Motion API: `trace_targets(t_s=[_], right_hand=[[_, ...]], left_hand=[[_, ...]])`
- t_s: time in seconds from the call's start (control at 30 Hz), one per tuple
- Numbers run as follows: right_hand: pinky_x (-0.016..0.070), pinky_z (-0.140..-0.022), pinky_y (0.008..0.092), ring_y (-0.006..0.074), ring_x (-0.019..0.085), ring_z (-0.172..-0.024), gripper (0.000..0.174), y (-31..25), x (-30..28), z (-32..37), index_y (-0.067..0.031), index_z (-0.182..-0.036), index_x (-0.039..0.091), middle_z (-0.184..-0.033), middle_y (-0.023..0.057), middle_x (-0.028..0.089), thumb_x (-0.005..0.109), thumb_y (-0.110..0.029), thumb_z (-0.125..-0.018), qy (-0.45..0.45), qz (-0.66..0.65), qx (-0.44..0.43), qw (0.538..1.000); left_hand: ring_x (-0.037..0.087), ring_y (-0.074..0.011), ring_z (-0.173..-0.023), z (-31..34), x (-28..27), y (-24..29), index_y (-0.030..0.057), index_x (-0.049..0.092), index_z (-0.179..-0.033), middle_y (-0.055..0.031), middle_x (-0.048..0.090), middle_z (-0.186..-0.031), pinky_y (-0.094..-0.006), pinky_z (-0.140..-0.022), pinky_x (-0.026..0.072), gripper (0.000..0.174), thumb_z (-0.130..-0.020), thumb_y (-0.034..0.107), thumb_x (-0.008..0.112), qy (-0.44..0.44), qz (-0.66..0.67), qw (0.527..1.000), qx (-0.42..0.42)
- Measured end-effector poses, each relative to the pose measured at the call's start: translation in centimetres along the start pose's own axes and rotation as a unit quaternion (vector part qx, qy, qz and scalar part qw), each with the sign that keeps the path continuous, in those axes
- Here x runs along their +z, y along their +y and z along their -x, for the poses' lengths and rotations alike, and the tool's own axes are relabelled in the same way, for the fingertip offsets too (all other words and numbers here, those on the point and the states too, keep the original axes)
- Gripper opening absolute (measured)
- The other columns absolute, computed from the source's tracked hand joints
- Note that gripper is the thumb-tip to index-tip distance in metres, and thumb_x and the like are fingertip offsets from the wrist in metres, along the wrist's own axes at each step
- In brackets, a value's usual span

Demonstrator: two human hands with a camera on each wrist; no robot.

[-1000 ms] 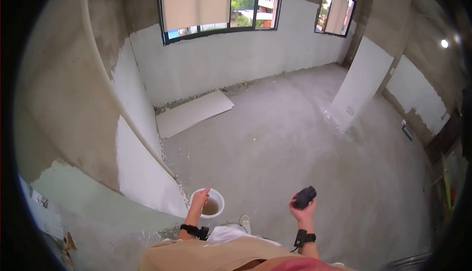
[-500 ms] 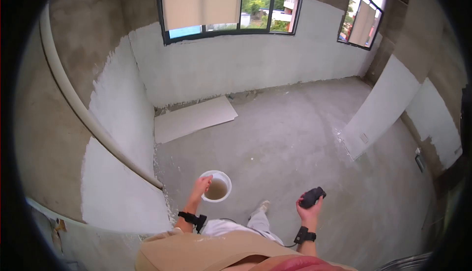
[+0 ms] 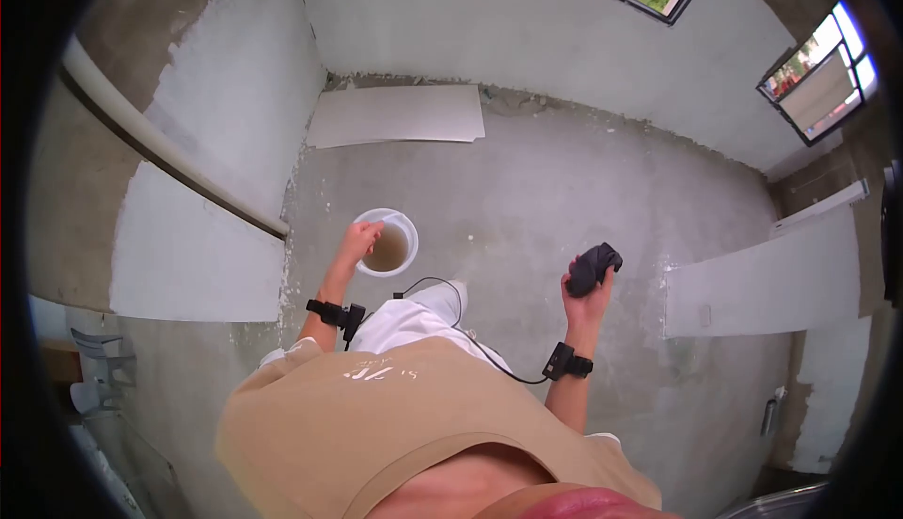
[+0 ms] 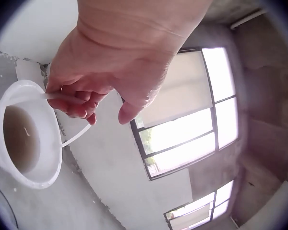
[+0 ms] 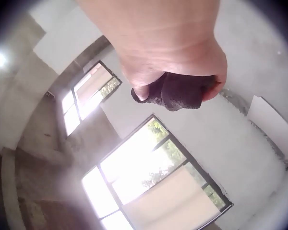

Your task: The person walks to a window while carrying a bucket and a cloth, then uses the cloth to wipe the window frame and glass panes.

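A white bucket [image 3: 410, 254] with murky brownish liquid hangs from my left hand [image 3: 356, 242], whose fingers curl round its thin handle. In the left wrist view the bucket [image 4: 50, 158] is tilted in the picture, and the left hand [image 4: 115, 57] grips the white handle [image 4: 77, 136] near the rim. Bunched in my right hand [image 3: 585, 301] is a dark cloth [image 3: 593, 269]. The right wrist view shows the cloth [image 5: 175, 93] held between the thumb and fingers of the right hand [image 5: 170, 52].
A pale flat board [image 3: 400, 114] lies on the concrete floor by the far wall. A long pipe [image 3: 169, 154] runs along the left wall. At right stands a partly white pillar [image 3: 752, 295]. Chair-like objects [image 3: 102, 359] are at the lower left. A cable [image 3: 503, 367] links the wrist straps.
The view has tipped down toward the floor, so hands, bucket and board appear higher in the picture. Both hands keep their hold on the bucket handle and the cloth.
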State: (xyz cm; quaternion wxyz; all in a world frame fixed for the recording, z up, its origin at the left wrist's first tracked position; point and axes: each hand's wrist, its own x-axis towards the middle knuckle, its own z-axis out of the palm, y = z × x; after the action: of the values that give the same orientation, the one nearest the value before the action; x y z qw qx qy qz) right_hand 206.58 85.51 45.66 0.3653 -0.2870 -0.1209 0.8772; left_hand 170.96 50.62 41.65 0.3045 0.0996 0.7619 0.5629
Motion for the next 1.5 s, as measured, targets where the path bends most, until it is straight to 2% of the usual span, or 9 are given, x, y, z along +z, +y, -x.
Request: trace_targets(t_s=[0.23, 0.37, 0.5, 0.73, 1.03, 1.13, 1.23, 1.37, 1.5], right_hand=[[0.0446, -0.049, 0.0242, 0.0206, 0.067, -0.078, 0.064, -9.1, -0.5, -10.0, -0.0068, -0.127, 0.062, -0.114, 0.0169, 0.070, 0.055, -0.065, -0.100, -0.030, 0.044, 0.012, 0.999], [0.0401, -0.040, 0.0193, 0.0170, 0.065, -0.068, 0.066, -17.8, 2.5, -15.1, -0.0068, -0.132, 0.059, -0.116, 0.0181, 0.070, 0.051, -0.065, -0.102, 0.007, 0.155, -0.065, 0.986], [0.0404, -0.040, 0.0199, 0.0173, 0.066, -0.070, 0.064, -22.8, 3.7, -19.4, -0.0070, -0.137, 0.057, -0.119, 0.0182, 0.070, 0.049, -0.062, -0.104, 0.015, 0.198, -0.117, 0.973], [0.0426, -0.042, 0.0223, 0.0206, 0.071, -0.075, 0.059, -24.5, 5.8, -30.9, -0.0082, -0.141, 0.055, -0.123, 0.0155, 0.071, 0.039, -0.055, -0.109, -0.017, 0.167, -0.042, 0.985], [0.0456, -0.047, 0.0246, 0.0216, 0.072, -0.074, 0.058, -31.7, 12.2, -54.3, -0.0105, -0.136, 0.059, -0.113, 0.0123, 0.073, 0.039, -0.057, -0.108, -0.085, 0.157, -0.011, 0.984], [0.0468, -0.049, 0.0254, 0.0217, 0.073, -0.075, 0.059, -34.9, 15.2, -61.0, -0.0118, -0.135, 0.060, -0.110, 0.0122, 0.074, 0.042, -0.060, -0.106, -0.180, 0.143, -0.032, 0.973], [0.0577, -0.064, 0.0333, 0.0240, 0.074, -0.079, 0.059, -36.1, 16.4, -66.3, -0.0095, -0.133, 0.061, -0.108, 0.0146, 0.074, 0.046, -0.059, -0.105, -0.146, 0.189, -0.018, 0.971], [0.0600, -0.080, 0.0397, 0.0279, 0.074, -0.085, 0.056, -37.8, 18.1, -70.3, -0.0072, -0.134, 0.062, -0.106, 0.0164, 0.074, 0.044, -0.053, -0.107, -0.111, 0.195, -0.038, 0.974], [0.0581, -0.064, 0.0344, 0.0282, 0.074, -0.076, 0.051, -39.5, 17.3, -75.7, -0.0089, -0.130, 0.064, -0.107, 0.0150, 0.074, 0.042, -0.050, -0.108, -0.095, 0.192, -0.005, 0.977]], left_hand=[[0.049, -0.0058, -0.049, -8.8, 10.8, 3.0, 0.0089, 0.064, -0.080, 0.0059, 0.052, -0.059, -0.0243, -0.048, 0.0373, 0.035, -0.099, 0.039, 0.067, 0.024, 0.002, 1.000, -0.015], [0.049, -0.0055, -0.049, -16.4, 17.4, 5.8, 0.0096, 0.063, -0.081, 0.0063, 0.051, -0.059, -0.0234, -0.047, 0.0378, 0.034, -0.099, 0.039, 0.067, 0.020, 0.027, 0.997, -0.069], [0.049, -0.0076, -0.048, -22.3, 23.2, 8.6, 0.0077, 0.064, -0.083, 0.0043, 0.050, -0.059, -0.0254, -0.046, 0.0375, 0.033, -0.098, 0.036, 0.067, -0.006, 0.115, 0.991, -0.074], [0.052, -0.0080, -0.051, -34.3, 31.8, 15.0, 0.0081, 0.066, -0.082, 0.0036, 0.055, -0.060, -0.0247, -0.049, 0.0407, 0.030, -0.098, 0.033, 0.069, -0.018, 0.146, 0.989, -0.002], [0.051, -0.0081, -0.053, -44.4, 39.2, 24.4, 0.0077, 0.064, -0.082, 0.0046, 0.052, -0.061, -0.0254, -0.051, 0.0408, 0.032, -0.099, 0.035, 0.067, 0.008, 0.149, 0.988, -0.034], [0.052, -0.0079, -0.055, -49.1, 40.6, 26.9, 0.0080, 0.065, -0.084, 0.0055, 0.052, -0.062, -0.0240, -0.054, 0.0430, 0.033, -0.099, 0.038, 0.066, 0.001, 0.128, 0.991, -0.046], [0.052, -0.0081, -0.054, -49.8, 42.2, 29.3, 0.0063, 0.067, -0.085, 0.0038, 0.054, -0.063, -0.0247, -0.053, 0.0440, 0.033, -0.096, 0.037, 0.070, 0.060, 0.034, 0.997, -0.041], [0.052, -0.0091, -0.052, -53.1, 44.5, 29.6, 0.0060, 0.066, -0.084, 0.0029, 0.055, -0.062, -0.0260, -0.053, 0.0440, 0.033, -0.096, 0.036, 0.069, 0.105, 0.019, 0.993, -0.053], [0.053, -0.0103, -0.053, -57.6, 46.7, 30.4, 0.0047, 0.065, -0.084, 0.0009, 0.054, -0.062, -0.0268, -0.051, 0.0407, 0.035, -0.096, 0.037, 0.067, 0.113, 0.092, 0.986, -0.075]])
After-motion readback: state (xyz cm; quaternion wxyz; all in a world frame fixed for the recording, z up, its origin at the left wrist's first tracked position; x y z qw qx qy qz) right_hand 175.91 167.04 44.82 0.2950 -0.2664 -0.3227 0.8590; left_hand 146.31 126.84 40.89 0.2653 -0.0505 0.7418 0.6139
